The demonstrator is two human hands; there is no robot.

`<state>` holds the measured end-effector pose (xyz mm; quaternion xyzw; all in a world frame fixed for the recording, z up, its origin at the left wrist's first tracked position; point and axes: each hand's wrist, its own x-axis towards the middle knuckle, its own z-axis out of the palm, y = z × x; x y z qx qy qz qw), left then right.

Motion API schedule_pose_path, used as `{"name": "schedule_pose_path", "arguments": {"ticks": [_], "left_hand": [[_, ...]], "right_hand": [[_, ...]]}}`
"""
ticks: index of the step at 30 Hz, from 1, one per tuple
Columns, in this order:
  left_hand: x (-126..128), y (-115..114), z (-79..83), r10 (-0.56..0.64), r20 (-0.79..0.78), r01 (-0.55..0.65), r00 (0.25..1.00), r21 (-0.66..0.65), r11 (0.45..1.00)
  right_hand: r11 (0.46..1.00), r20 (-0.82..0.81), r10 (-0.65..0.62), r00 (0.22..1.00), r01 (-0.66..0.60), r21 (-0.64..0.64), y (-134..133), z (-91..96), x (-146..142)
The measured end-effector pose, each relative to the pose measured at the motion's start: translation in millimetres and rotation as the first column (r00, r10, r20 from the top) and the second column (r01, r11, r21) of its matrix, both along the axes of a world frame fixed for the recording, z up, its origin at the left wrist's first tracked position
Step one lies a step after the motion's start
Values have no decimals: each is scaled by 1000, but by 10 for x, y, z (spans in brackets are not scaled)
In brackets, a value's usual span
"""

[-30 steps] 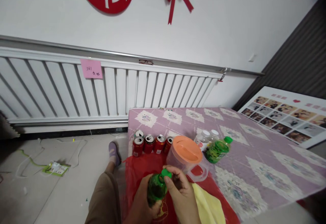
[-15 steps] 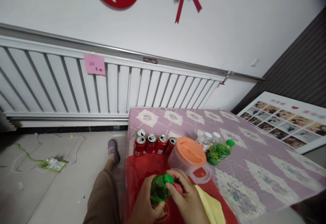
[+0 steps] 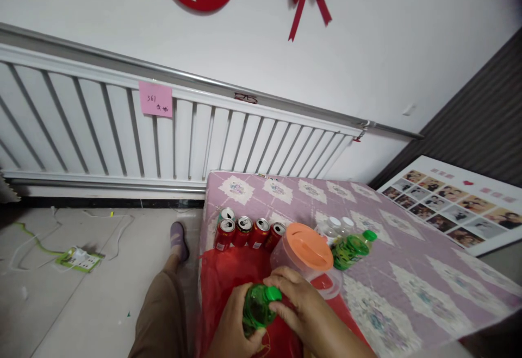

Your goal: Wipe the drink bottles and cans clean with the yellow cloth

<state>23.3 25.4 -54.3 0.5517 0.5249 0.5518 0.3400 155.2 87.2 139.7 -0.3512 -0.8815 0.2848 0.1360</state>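
My left hand [image 3: 238, 320] is wrapped around a green plastic bottle [image 3: 256, 306], which tilts slightly toward the right. The fingers and thumb of my right hand [image 3: 291, 301] close around the bottle's green cap [image 3: 273, 293]. The cap sits at the bottle's neck. Both hands are above a red cloth [image 3: 240, 268]. Just beyond the right hand stands a clear plastic pitcher [image 3: 285, 257] with an orange lid [image 3: 309, 246]; its handle points toward the right forearm.
Several opened red drink cans [image 3: 225, 234] line the bed's left edge. Another green bottle [image 3: 353, 249] and clear bottles [image 3: 334, 226] stand right of the pitcher. A white radiator [image 3: 228, 135] runs along the wall. A power strip [image 3: 81, 260] with cables lies on the floor.
My right forearm has swung to a flatter angle, covering most of the yellow cloth. The fingers have shifted around the cap, and the red object beside them no longer shows. The view has shifted slightly.
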Motion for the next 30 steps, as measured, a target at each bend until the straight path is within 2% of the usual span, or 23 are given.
{"name": "schedule_pose_path", "arguments": {"ticks": [4, 8, 12, 15, 18, 24, 27, 30], "left_hand": [[-6, -6, 38, -6, -9, 7, 1000, 21, 1000], [-11, -13, -5, -16, -15, 17, 1000, 30, 999], [-23, -14, -55, -32, -36, 33, 999, 36, 999], [-27, -6, -69, -38, -33, 40, 999, 36, 999], [-30, 2, -91, -46, -23, 47, 999, 28, 999], [-40, 9, -148, -44, -33, 45, 998, 25, 999], [-16, 1, -146, -18, -21, 19, 1000, 31, 999], [18, -13, -133, 38, 2, -38, 999, 49, 998]], "right_hand": [[997, -11, 73, 997, -73, -7, 15, 116, -52], [996, -39, 87, 995, -88, -29, 20, 211, -96], [997, 53, 74, 996, -74, -7, 33, 193, -127], [999, 154, 10, 988, -16, 33, 35, 103, -120], [991, 199, -113, 974, 96, 93, 2, 0, -96], [912, 177, -349, 920, 290, 289, -117, -92, -111], [910, 92, -360, 928, 328, 255, -153, -113, -93], [933, -62, -328, 943, 334, 138, -170, -205, -12]]}}
